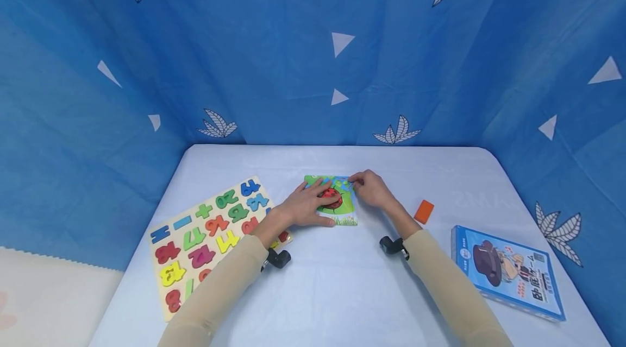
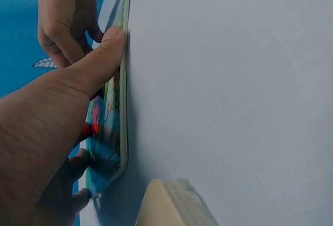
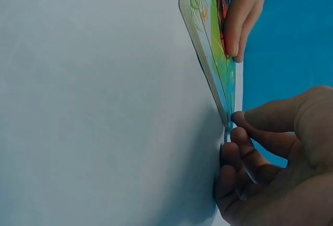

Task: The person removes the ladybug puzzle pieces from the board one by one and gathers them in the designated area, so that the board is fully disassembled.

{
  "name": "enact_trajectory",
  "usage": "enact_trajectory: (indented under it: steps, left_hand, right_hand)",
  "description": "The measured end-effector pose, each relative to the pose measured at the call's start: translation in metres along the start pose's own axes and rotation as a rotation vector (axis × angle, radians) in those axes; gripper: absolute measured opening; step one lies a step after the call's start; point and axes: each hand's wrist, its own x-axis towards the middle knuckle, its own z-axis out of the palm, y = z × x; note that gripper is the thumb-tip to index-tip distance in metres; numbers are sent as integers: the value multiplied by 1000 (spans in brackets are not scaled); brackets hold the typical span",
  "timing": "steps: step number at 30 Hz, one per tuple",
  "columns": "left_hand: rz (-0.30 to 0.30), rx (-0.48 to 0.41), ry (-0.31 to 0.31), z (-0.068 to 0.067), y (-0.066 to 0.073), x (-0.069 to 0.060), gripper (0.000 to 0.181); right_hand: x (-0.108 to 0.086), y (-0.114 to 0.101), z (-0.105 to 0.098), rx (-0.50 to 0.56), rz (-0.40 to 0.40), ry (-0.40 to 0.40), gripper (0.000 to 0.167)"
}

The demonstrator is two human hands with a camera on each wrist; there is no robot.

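Observation:
A square ladybug picture puzzle (image 1: 348, 207), green with a red ladybug in its middle, lies on the table. My left hand (image 1: 309, 204) rests across its left part with spread fingers; in the left wrist view the thumb (image 2: 106, 54) reaches along the near edge. At the far right corner my right hand (image 1: 373, 188) pinches the puzzle with curled fingers. The right wrist view shows the right thumb and index fingertips (image 3: 239, 117) together at that corner. The left fingers hide part of the ladybug.
On the left lies a wooden number board (image 1: 195, 211) with colourful pieces, partly under the left forearm. To the right are a small orange block (image 1: 424, 212) and a blue game box (image 1: 508, 271). A blue curtain (image 1: 293, 64) surrounds the white table (image 1: 323, 292).

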Motion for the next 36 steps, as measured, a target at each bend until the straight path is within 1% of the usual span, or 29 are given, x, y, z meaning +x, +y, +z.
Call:
enact_trajectory:
  steps: [5, 9, 17, 23, 27, 31, 36]
  left_hand:
    - [2, 17, 0, 0, 1, 0, 80]
    - [2, 25, -7, 0, 1, 1, 80]
    - [4, 58, -3, 2, -1, 1, 80]
    - [7, 52, -2, 2, -1, 0, 80]
    - [5, 44, -8, 1, -1, 1, 80]
    - [1, 43, -7, 1, -1, 1, 80]
    - [3, 44, -3, 1, 0, 1, 79]
  right_hand:
    - [0, -1, -1, 16, 19, -12, 33]
    - [0, -1, -1, 26, 27, -6, 32]
    - [1, -2, -1, 89, 61, 36, 30]
    - [2, -4, -2, 147, 87, 89, 27]
    - [4, -3, -1, 162, 108, 108, 23]
    - [6, -2, 1, 198, 107, 106, 20]
    - [7, -1, 5, 230, 106, 84, 22]
